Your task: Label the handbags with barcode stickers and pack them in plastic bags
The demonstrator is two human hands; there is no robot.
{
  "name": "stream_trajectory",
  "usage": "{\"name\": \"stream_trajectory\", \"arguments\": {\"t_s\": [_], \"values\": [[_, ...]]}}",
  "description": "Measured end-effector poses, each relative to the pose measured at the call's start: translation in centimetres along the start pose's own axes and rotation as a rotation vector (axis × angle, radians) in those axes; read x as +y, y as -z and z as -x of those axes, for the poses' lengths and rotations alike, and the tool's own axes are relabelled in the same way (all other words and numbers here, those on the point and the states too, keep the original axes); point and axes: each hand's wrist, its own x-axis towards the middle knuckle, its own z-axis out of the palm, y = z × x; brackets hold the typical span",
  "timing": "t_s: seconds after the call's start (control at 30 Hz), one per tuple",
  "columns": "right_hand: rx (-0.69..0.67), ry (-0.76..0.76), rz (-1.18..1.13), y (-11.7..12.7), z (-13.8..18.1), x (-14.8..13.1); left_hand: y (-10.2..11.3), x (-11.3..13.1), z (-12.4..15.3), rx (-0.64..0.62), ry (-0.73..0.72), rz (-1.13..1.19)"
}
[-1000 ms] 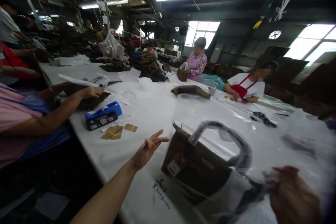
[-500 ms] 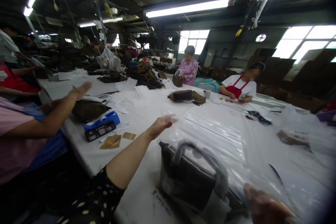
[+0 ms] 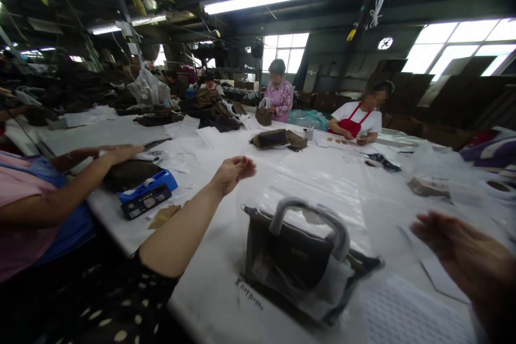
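A dark olive handbag (image 3: 294,258) stands on the white table in front of me, its two handles (image 3: 298,207) wrapped in pale material. White tissue covers part of its front. Clear plastic film (image 3: 322,185) lies flat just behind it; whether it also encloses the bag I cannot tell. My left hand (image 3: 234,173) hovers beyond the bag's left end, fingers stretched out and nothing visible in them. To the right of the bag is my right hand (image 3: 459,255), slightly blurred, fingers extended and apart from the bag.
A blue tape dispenser (image 3: 149,188) and brown cards (image 3: 163,216) lie at the left, beside a co-worker's arm (image 3: 80,177). Further back are more olive bags (image 3: 270,138) and two people. A patterned white sheet (image 3: 415,312) lies near right; plastic wrapping (image 3: 435,161) is beyond.
Both hands have come away from the clear plastic they were spreading over the handbag. My right hand has moved right and up. The co-worker's hand at left has lowered onto a bag.
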Motion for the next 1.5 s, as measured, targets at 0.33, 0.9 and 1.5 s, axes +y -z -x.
{"name": "stream_trajectory", "arguments": {"t_s": [0.33,0.9,1.5], "values": [[-0.081,-0.021,-0.344,2.6,-4.0,-3.1,-0.5,5.4,0.2,-0.262,-0.067,-0.113],[-1.157,-0.153,0.493,1.5,16.3,12.5,12.1,-12.3,18.1,-0.764,0.383,-0.827],[-0.920,-0.356,0.301,-10.7,29.2,17.0,-1.2,-13.0,10.9,-0.505,-0.335,-1.366]]}}
